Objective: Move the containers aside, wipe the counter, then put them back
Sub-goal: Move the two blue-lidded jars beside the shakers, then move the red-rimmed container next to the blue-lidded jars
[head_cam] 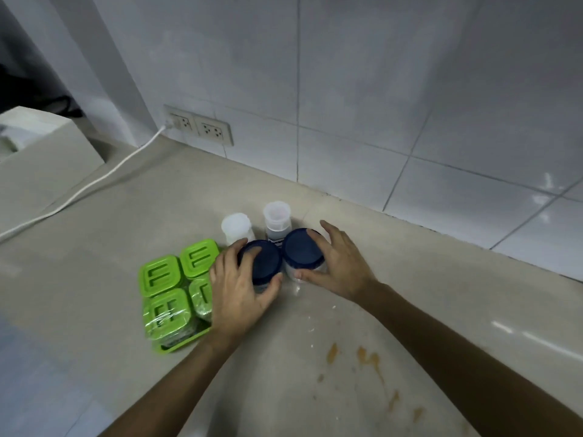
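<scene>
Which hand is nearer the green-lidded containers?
Left. The left hand grips a blue-lidded jar right beside the green-lidded containers, overlapping them. The right hand holds the other blue-lidded jar, farther right.

Two upright blue-lidded jars (264,262) (303,251) touching, two white-capped bottles (237,227) (277,219) behind, green-lidded set (176,285) left.

White tiled wall (362,89), wall sockets (198,126), beige counter (157,200)

Home kitchen: tiled wall (362,89), wall sockets (198,127), stained counter (347,357), lidded food containers (176,279).
</scene>
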Demonstrator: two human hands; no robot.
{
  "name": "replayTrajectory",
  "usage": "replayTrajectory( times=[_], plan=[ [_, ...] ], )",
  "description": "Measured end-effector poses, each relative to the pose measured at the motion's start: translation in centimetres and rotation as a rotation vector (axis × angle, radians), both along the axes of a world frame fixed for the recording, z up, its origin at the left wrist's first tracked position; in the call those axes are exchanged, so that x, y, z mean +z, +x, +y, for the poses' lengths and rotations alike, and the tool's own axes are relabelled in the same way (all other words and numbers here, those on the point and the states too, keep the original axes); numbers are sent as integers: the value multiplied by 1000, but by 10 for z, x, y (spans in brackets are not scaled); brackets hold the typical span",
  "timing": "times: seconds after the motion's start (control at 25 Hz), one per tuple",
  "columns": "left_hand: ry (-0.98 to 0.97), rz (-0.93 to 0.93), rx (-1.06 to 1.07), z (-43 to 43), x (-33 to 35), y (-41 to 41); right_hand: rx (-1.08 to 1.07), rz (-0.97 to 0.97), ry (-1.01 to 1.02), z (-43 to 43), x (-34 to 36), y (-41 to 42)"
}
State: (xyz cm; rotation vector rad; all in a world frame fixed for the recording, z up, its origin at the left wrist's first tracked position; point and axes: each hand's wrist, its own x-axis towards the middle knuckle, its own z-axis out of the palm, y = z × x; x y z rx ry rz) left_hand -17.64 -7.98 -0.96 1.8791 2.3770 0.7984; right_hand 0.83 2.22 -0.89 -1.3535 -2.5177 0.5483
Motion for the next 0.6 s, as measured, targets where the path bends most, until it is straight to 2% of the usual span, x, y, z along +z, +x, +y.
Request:
replayTrajectory(
  times=[0.08, 0.16, 0.24, 0.32, 0.4, 0.48, 0.6],
  plan=[
    [90, -64, -90, -16, -3, 31, -94, 111, -14, -15, -6, 30],
    [99, -224, -239, -30, -7, 78, -208, 212, -5, -40, -17, 74],
    [65, -359, -384, -34, -9, 131, -288, 251, 24, -65, -29, 124],
    [33, -388, -519, -23, -10, 196, -399, 217, 53, -79, -36, 194],
    [8, -321, -640, -1, -15, 278, -575, 162, 120, -85, -36, 289],
    [-40, -144, -721, 25, -24, 346, -708, 52, 214, -84, -34, 376],
    [-312, 123, -773, 55, -37, 391, -742, -178, 224, -70, -22, 442]
  ],
)
